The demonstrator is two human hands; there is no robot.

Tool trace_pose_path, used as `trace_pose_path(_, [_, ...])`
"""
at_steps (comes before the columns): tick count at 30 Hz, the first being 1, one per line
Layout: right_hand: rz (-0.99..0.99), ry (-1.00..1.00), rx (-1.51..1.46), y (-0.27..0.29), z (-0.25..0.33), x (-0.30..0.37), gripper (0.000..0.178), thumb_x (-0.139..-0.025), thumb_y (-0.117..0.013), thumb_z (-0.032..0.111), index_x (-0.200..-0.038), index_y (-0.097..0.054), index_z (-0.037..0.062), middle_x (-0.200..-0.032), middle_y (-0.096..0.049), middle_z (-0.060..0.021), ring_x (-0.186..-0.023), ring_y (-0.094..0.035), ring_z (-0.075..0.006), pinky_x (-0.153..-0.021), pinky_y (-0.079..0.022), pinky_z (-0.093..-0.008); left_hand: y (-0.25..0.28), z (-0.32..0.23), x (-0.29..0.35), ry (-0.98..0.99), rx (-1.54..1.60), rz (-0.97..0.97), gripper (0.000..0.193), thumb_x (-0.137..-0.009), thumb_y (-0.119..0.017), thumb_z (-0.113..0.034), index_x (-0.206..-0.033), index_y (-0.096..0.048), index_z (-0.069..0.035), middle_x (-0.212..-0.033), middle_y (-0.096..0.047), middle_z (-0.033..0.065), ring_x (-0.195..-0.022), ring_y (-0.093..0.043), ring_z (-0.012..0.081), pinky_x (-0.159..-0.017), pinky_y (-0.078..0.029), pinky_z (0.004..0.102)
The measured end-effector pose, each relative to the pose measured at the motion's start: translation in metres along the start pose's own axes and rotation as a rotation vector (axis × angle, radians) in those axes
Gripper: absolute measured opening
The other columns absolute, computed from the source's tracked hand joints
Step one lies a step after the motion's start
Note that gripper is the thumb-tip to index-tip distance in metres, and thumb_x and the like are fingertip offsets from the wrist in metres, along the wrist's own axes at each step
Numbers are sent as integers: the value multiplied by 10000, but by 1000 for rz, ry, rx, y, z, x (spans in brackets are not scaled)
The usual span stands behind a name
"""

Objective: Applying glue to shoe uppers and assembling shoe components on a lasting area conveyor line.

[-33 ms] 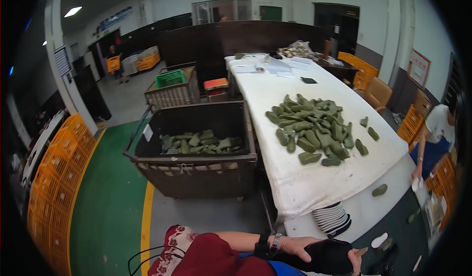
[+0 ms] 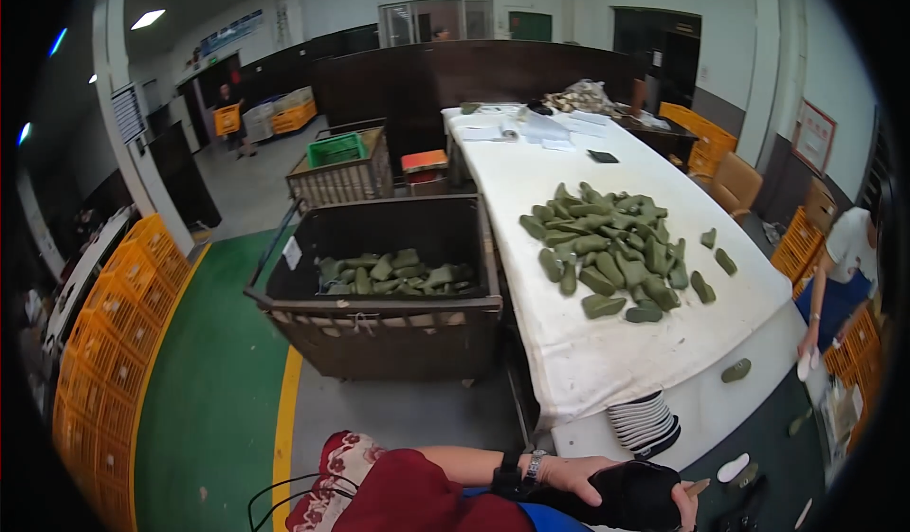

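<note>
At the lower edge, both of my hands hold a black item [image 2: 637, 494] that looks like a shoe, partly cut off by the frame. My left hand [image 2: 569, 478], with a watch and a black strap at the wrist, grips one end, its thumb lying on top. Fingers of my right hand [image 2: 684, 505] close around the other end, beside a small tan tip [image 2: 698, 486]. Ahead lies a stack of grey-white layered pieces with dark edges [image 2: 645, 425]. Olive-green shoe lasts [image 2: 621, 248] form a heap on the white-covered table [image 2: 531, 342].
A dark wheeled bin [image 2: 379, 328] holding more green lasts stands left of the table. White insoles [image 2: 733, 468] lie on the dark surface at right. A co-worker [image 2: 839, 267] bends there, holding pale insoles. Orange crates [image 2: 109, 342] line the left side; another person [image 2: 230, 120] carries one.
The view has shifted slightly, so the room sits a little further right and lower. My hands keep the same hold on the black shoe.
</note>
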State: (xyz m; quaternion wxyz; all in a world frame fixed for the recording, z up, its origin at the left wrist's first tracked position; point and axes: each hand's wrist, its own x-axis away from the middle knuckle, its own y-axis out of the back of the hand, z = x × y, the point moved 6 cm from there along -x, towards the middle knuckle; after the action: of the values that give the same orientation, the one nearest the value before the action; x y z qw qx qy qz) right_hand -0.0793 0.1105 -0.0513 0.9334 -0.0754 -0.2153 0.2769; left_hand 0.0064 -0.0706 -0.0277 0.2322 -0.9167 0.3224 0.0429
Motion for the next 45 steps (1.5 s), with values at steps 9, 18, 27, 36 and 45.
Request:
trace_pose_path(9, [29,161,225,0,8,-21,165,-895,-505,151,-852,-566,4,-771,-599,-85,-654,-570,-168,-589,-444,-261,-9,-16,7,-138,-153,-107,901,-608,-754,-403,-1303,-345,-1,-1231,-481,94,-1114,-445,154,-974,-336,298])
trace_pose_path(18, [-143,476,384,34,20,-11,268,-933,-450,206,-757,-533,22,-724,-577,-37,-657,-531,-97,-616,-417,-210,-12,-30,-15,44,-530,48,936,-582,-785,-340,-1305,-308,16,-1208,-509,121,-1124,-457,163,-969,-344,306])
trace_pose_path(27, [-681,276,404,134,1,106,413,-975,-322,335,-747,-532,62,-631,-468,12,-577,-424,-81,-536,-360,-233,56,-7,-73,156,-508,-93,965,-551,-813,-194,-1324,-280,25,-1293,-412,161,-1204,-407,234,-1018,-319,366])
trace_pose_path(36, [-1236,368,-61,162,-104,234,163,-793,-658,164,-811,-635,4,-693,-602,-15,-559,-518,-54,-494,-413,-186,5,56,-156,332,-322,205,797,-542,-775,-136,-1239,-423,24,-1154,-543,100,-1057,-520,180,-920,-406,317])
trace_pose_path(45, [-1354,49,663,155,-163,191,306,-783,-640,253,-707,-616,-43,-625,-579,-215,-601,-587,-357,-558,-465,-391,7,90,-169,499,-247,343,823,-540,-832,-239,-1224,-452,17,-1131,-560,86,-1023,-532,176,-895,-421,315])
